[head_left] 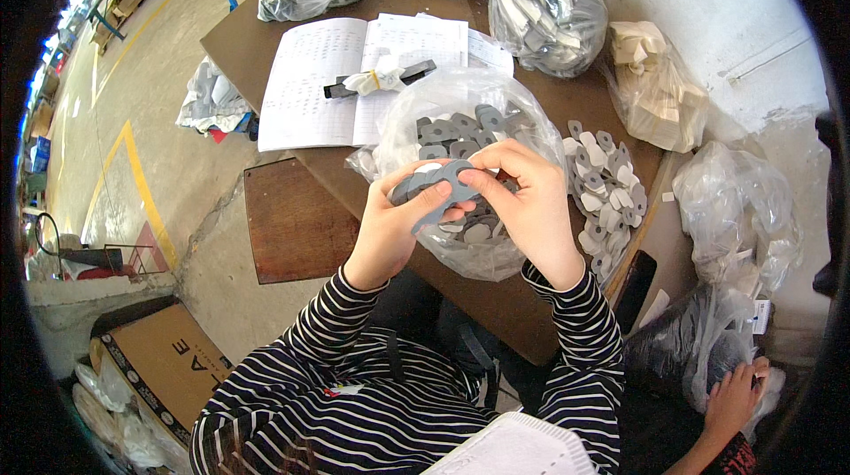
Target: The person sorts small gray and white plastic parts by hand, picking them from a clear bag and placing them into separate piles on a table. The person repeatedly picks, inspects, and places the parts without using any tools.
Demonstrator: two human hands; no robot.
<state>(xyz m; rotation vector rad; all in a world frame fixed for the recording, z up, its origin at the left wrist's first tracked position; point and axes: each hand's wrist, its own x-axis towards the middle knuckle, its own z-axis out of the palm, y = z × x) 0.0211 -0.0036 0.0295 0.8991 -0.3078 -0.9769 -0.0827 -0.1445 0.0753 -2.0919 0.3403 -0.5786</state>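
Several flat grey rounded pieces (453, 176), some showing a hole, are stacked and fanned out between my hands. My left hand (382, 225) grips the stack, thumb on top and fingers beneath. The thumb and fingers of my right hand (529, 196) pinch the far-right edge of the same stack. Directly under both hands sits an open clear plastic bag (482, 264) full of similar grey and white pieces. To its right, a loose pile of grey and white pieces (611, 200) lies on the brown table (531, 324). What the material is, I cannot tell.
An open notebook (310, 59) with a bundled black-and-white strip (381, 80) lies beyond the bag. Filled plastic bags (549, 10) line the far side, others (735, 209) the right. Another person's hand (735, 395) touches a bag at lower right. A wooden stool (297, 223) stands left.
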